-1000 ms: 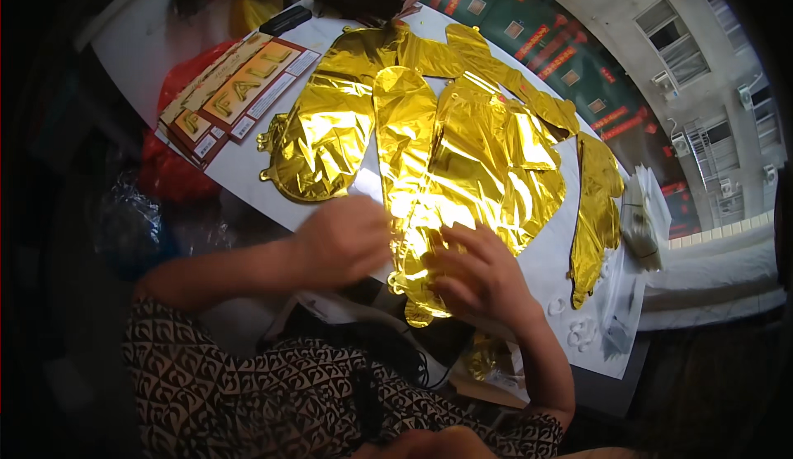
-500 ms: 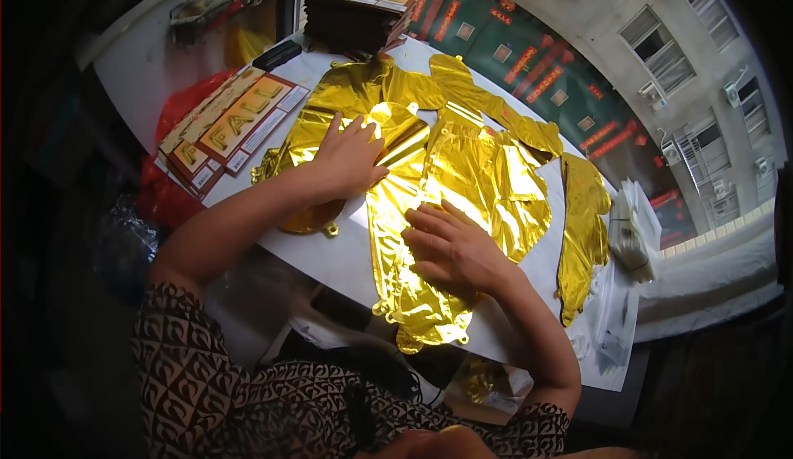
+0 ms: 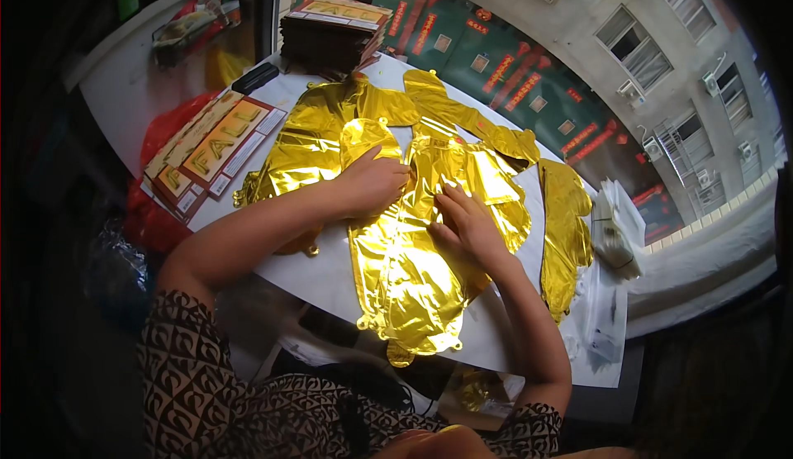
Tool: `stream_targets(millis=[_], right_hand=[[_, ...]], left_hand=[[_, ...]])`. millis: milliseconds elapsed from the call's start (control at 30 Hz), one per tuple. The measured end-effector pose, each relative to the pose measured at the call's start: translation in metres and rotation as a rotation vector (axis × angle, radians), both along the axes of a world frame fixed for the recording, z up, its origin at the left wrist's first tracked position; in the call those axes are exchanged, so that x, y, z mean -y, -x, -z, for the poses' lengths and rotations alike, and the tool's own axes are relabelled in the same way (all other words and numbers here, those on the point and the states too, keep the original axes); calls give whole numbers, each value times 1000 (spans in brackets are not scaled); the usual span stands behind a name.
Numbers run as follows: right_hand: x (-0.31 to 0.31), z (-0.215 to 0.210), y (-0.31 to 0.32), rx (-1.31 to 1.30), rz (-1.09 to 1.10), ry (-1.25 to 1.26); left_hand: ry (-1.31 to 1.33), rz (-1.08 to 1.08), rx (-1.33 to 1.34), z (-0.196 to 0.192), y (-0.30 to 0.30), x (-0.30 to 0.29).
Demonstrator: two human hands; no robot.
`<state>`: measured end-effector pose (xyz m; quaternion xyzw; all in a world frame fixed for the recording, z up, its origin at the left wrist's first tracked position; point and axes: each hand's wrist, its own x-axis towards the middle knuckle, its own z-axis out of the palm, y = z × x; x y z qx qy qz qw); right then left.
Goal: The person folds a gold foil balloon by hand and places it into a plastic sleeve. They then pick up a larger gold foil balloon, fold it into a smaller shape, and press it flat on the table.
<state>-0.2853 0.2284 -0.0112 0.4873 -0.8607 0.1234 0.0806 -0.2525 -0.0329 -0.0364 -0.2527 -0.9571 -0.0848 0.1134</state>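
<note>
Shiny gold foil balloons [image 3: 405,269], deflated and flat, overlap across the white table. My left hand [image 3: 376,185] rests on the central foil, its fingers bent together at a crease and closed on the material. Just to its right, my right hand [image 3: 469,221] lies on the same foil with fingers apart and pointing away from me. Small tabs show along the lower end of the foil, which hangs at the near table edge. A separate curved gold foil balloon [image 3: 563,232] lies to the right of my hands.
Printed brown and orange packaging cards [image 3: 219,149] lie fanned at left, beside a red plastic bag [image 3: 157,219]. A taller card stack [image 3: 330,38] stands at the back, near a black object [image 3: 254,79]. Clear plastic sleeves [image 3: 615,232] sit at the right edge, by the window.
My left hand has moved right and down, its fingers drawing together near the middle. My right hand has shifted slightly up the foil. A rounded foil part now lies folded above my left hand.
</note>
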Motion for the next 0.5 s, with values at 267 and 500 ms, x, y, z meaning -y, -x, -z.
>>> stream_targets(millis=[267, 500], right_hand=[[4, -1, -1, 46, -52, 25], [3, -3, -12, 100, 18, 45]], left_hand=[[-280, -72, 118, -10, -9, 3], [25, -695, 107, -60, -10, 23]])
